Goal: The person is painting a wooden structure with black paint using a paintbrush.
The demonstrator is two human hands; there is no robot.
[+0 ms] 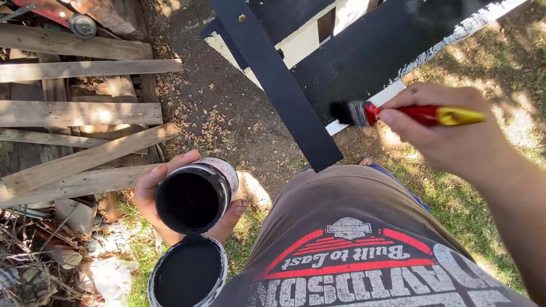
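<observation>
My right hand (455, 128) grips a paintbrush (406, 113) with a red and yellow handle; its black-loaded bristles touch the lower edge of a wooden board structure (364, 51) that is mostly painted black, with white patches left along the edges. My left hand (151, 196) holds an open paint can (196, 196) tilted toward me, black paint inside. The can's lid (187, 273), coated black, is tucked under the can against the same hand.
Weathered wooden planks (79, 113) are stacked at the left, with twigs and scraps (40, 256) below them. Bare soil with dry leaves (210, 119) lies in the middle. Grass (500, 74) spreads at the right. My grey shirt (352, 250) fills the bottom.
</observation>
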